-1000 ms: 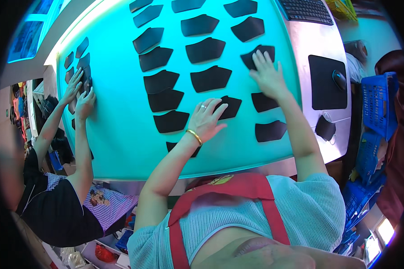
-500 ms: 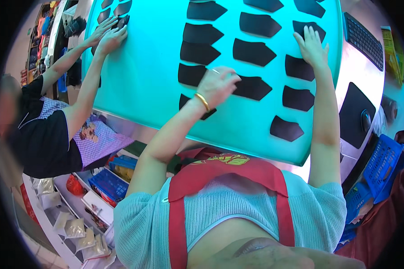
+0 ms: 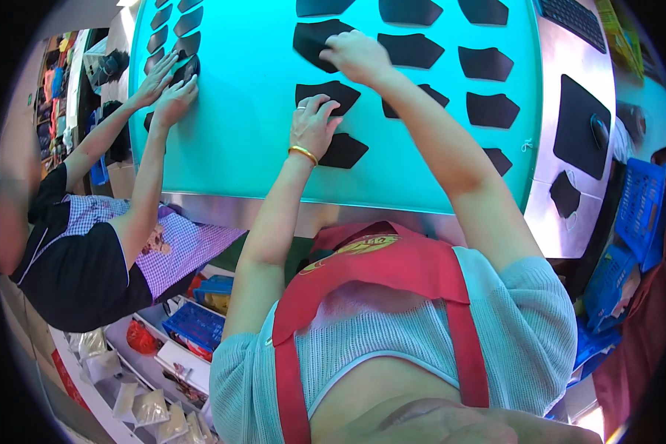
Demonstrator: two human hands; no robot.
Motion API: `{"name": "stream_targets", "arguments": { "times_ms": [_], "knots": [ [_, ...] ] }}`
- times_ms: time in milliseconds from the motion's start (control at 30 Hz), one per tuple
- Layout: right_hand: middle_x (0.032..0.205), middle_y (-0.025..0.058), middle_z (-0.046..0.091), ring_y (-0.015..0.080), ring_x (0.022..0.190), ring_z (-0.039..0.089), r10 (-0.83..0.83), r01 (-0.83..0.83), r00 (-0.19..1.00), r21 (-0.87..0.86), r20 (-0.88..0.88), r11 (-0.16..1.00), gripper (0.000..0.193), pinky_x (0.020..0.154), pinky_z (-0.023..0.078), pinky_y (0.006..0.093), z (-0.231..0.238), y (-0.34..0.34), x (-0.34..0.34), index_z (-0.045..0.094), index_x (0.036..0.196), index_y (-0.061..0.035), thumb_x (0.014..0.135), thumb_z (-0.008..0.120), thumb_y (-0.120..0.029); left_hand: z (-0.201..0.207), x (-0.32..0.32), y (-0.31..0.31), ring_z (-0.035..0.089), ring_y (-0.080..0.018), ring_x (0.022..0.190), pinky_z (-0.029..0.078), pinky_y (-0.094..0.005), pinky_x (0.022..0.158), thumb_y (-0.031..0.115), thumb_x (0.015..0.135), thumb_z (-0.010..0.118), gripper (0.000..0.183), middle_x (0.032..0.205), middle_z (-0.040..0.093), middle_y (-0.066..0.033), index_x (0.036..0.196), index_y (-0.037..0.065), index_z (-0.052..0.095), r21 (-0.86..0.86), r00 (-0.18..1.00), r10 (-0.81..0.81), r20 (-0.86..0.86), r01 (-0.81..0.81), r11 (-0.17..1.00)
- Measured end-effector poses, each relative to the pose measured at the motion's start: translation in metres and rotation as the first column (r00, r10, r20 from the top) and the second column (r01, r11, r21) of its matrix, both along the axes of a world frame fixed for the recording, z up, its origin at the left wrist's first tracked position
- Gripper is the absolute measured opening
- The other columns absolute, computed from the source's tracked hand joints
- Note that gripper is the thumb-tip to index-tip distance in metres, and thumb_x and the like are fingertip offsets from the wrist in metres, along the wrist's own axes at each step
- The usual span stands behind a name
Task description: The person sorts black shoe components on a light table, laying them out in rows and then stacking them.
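Observation:
Flat black pointed fabric pieces lie in columns on the turquoise tabletop. My right hand reaches across to the left column, its fingertips closed on the right edge of a slightly blurred black piece. Just below it, my left hand, with a ring and a gold bracelet, rests its bent, parted fingers on the lower edge of another black piece. Under that, beside my left thumb, lies one more piece. My right forearm partly covers a middle-column piece.
At the left, a co-worker's two hands press on dark pieces. A keyboard, a black mat with a mouse and a dark item with thin loops are on the right. Blue baskets stand beyond.
My right hand has left the right column and crossed to the left column, onto a black piece there. My left hand has shifted left from the middle pieces. The whole view has shifted.

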State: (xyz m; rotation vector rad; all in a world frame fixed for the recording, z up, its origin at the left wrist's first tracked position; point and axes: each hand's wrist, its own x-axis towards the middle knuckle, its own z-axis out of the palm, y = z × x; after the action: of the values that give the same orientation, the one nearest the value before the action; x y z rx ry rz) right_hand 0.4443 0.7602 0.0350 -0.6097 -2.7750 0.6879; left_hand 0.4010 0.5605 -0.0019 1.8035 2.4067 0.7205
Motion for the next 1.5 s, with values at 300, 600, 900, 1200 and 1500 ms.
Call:
{"name": "stream_targets", "arguments": {
  "times_ms": [300, 600, 900, 1200, 1500],
  "knots": [
    [0.095, 0.0102, 0.069, 0.0309, 0.095, 0.065, -0.003, 0.008, 0.919, -0.01, 0.394, 1.0, 0.042, 0.08, 0.049, 0.0456, 0.02, -0.046, 0.224, 0.066, 0.101, -0.0119, 0.077, 0.075, -0.045, 0.017, 0.01, -0.059, 0.047, -0.029, 0.126, 0.035, -0.0452, 0.105, 0.033, 0.071, 0.081, 0.062, 0.132, 0.053, -0.0053, 0.127, 0.019, 0.06, -0.181, 0.949, -0.292, 0.121, 0.31, 0.933],
    [0.161, 0.0108, 0.023, 0.0369, 0.149, 0.016, -0.496, 0.392, 0.72, 0.305, 0.485, 0.868, 0.073, 0.115, 0.017, 0.0612, -0.009, -0.081, 0.346, 0.032, 0.153, -0.0182, 0.093, 0.053, -0.054, 0.021, 0.068, -0.018, 0.048, -0.0284, 0.124, 0.035, -0.0446, 0.105, 0.029, 0.076, 0.079, 0.048, 0.127, 0.054, -0.0053, 0.119, 0.015, 0.062, -0.019, 0.91, -0.408, 0.077, 0.41, 0.912],
    [0.163, 0.0103, 0.015, 0.038, 0.15, 0.008, -0.442, 0.46, 0.727, 0.106, 0.525, 0.882, 0.08, 0.115, 0.01, 0.0656, -0.001, -0.088, 0.325, 0.023, 0.156, -0.0187, 0.093, 0.048, -0.061, 0.021, 0.134, 0.025, 0.047, -0.0299, 0.122, 0.034, -0.0467, 0.102, 0.033, 0.076, 0.077, 0.049, 0.125, 0.05, -0.0071, 0.119, 0.017, 0.058, -0.225, 0.964, -0.263, 0.039, 0.265, 0.938],
    [0.125, 0.0122, 0.064, 0.0312, 0.121, 0.056, -0.33, 0.398, 0.874, 0.133, -0.357, 0.908, 0.036, 0.103, 0.042, 0.0424, 0.066, 0.13, 0.484, 0.063, 0.122, -0.007, 0.087, 0.067, -0.005, 0.032, 0.179, -0.006, 0.045, -0.0303, 0.127, 0.031, -0.0497, 0.106, 0.034, 0.079, 0.076, 0.051, 0.129, 0.051, -0.0089, 0.122, 0.014, 0.058, -0.089, 0.994, 0.098, -0.053, -0.102, 0.991],
    [0.118, 0.0152, 0.066, 0.0291, 0.112, 0.06, -0.627, 0.673, 0.624, -0.086, -0.466, 0.734, 0.038, 0.099, 0.045, 0.0379, 0.023, 0.304, 0.581, 0.065, 0.121, -0.0042, 0.091, 0.069, -0.029, -0.026, 0.291, -0.05, 0.052, -0.0376, 0.117, 0.043, -0.0496, 0.096, 0.03, 0.087, 0.071, 0.044, 0.127, 0.056, -0.0173, 0.123, 0.008, 0.059, 0.113, 0.552, 0.824, -0.127, -0.817, 0.565]
  ]
}}
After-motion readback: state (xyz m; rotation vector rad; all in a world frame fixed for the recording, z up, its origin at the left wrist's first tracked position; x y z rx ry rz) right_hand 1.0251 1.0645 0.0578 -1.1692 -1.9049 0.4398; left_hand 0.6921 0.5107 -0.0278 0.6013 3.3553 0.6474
